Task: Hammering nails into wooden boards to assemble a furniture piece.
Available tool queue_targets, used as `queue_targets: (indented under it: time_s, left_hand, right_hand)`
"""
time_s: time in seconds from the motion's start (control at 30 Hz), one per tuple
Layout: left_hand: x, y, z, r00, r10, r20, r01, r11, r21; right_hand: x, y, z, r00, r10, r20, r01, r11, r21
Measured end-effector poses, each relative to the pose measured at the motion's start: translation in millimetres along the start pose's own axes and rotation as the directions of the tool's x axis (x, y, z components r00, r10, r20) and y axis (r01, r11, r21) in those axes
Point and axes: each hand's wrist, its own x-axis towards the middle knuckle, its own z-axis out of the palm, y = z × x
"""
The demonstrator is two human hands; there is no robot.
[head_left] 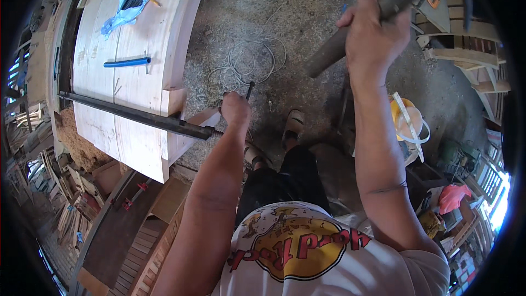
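Note:
A long dark bar clamp [137, 119] lies across a pale, thick wooden panel [98, 115], its threaded end jutting past the panel's right edge. Beside that end, my left hand [236, 111] is closed around a short dark rod, apparently the clamp's handle; its tip shows above the fist. My right hand [378, 41] is raised at the upper right, fingers wrapped round the thick handle of a hammer [329, 55]. The tool's dark head is partly cut off and blurred near the top right rim.
On the panel rest a crumpled blue plastic bag [131, 1] and a blue tube-shaped tool [126, 62]. Thin cable [252, 60] lies coiled on the dusty floor. A yellow bucket [402, 112] stands right of me; wooden pieces [466, 57] line the right side, scrap wood the left.

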Motion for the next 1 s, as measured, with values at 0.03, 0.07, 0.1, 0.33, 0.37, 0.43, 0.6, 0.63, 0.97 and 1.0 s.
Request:
queue_targets:
  time_s: [0.03, 0.07, 0.1, 0.33, 0.37, 0.43, 0.6, 0.63, 0.97, 1.0]
  left_hand:
    - [0, -1, -1, 0.999, 0.039, -0.012, -0.038, 0.999, 0.017]
    - [2, 0, -3, 0.996, 0.079, -0.028, -0.079, 0.996, 0.033]
    - [4, 8, -3, 0.996, 0.087, -0.038, -0.085, 0.996, 0.034]
    - [-3, -5, 10, 0.994, 0.099, -0.043, -0.083, 0.956, 0.283]
    - [5, -6, 9, 0.994, 0.097, -0.059, -0.077, 0.956, 0.284]
    - [3, -15, 14, 0.992, 0.087, 0.096, -0.115, 0.929, 0.351]
    - [-2, -8, 9, 0.987, 0.15, 0.057, -0.16, 0.946, 0.282]
    - [-3, -6, 5, 0.988, 0.135, 0.071, -0.151, 0.938, 0.311]
    - [-1, -3, 3, 0.977, 0.026, 0.211, -0.146, 0.805, 0.576]
    - [-1, 0, 4, 0.971, 0.121, 0.207, -0.223, 0.769, 0.599]
  right_hand:
    - [-15, 12, 1, 0.999, 0.035, -0.004, -0.035, 0.999, 0.034]
    - [-28, 32, 6, 0.998, 0.066, -0.008, -0.066, 0.995, 0.07]
    - [-58, 112, 7, 0.977, -0.204, 0.065, 0.214, 0.9, -0.379]
    - [-142, 202, 10, 0.655, 0.444, 0.612, -0.022, 0.82, -0.572]
    - [-120, 185, 15, 0.674, 0.422, 0.607, -0.051, 0.846, -0.531]
    - [-84, 149, 9, 0.781, 0.321, 0.536, -0.05, 0.888, -0.457]
    - [12, 63, -7, 0.989, 0.066, 0.13, -0.049, 0.99, -0.132]
    - [15, 62, -7, 0.997, 0.068, 0.031, -0.071, 0.994, 0.082]
    - [-140, 218, -10, 0.414, 0.777, 0.475, -0.588, 0.626, -0.512]
    - [-122, 217, -10, 0.418, 0.77, 0.481, -0.581, 0.634, -0.51]
